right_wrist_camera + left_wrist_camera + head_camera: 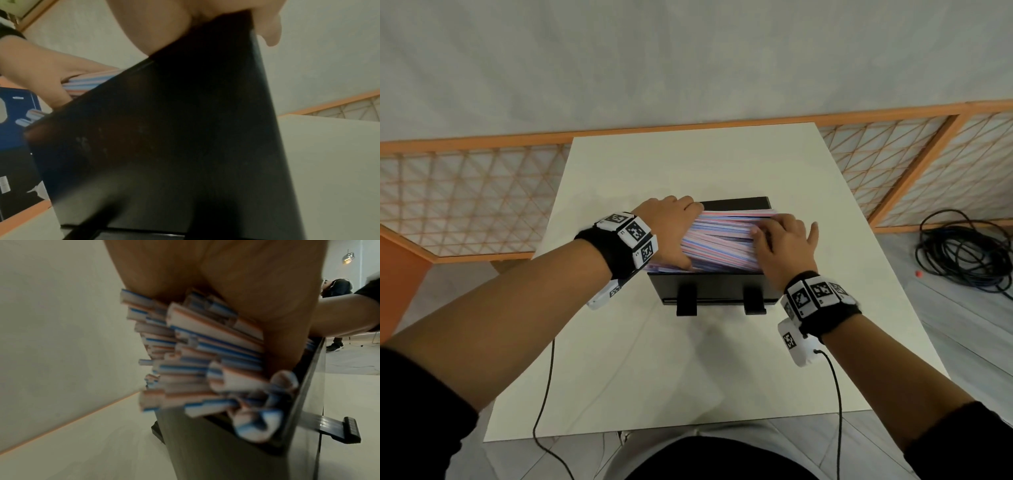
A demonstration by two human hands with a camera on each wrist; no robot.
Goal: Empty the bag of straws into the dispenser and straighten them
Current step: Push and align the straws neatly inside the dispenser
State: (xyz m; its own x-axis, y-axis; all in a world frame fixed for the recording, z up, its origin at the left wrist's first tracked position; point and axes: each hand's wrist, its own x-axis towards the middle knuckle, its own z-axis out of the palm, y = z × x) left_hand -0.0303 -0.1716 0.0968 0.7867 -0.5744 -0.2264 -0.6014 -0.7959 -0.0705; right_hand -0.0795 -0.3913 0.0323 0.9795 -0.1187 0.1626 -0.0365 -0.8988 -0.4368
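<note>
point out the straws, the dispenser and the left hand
straws [722, 240]: head view, middle of the striped pile
dispenser [709, 289]: head view, black front wall
left hand [667, 222]: head view, back of the hand

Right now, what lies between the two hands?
The heap of striped straws in the black dispenser spans from left hand to right hand, per the head view.

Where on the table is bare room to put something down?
The table is bare between the dispenser and the near edge, and behind the dispenser up to the far edge. It is crowded at the dispenser, where the left hand and right hand handle the straws.
</note>
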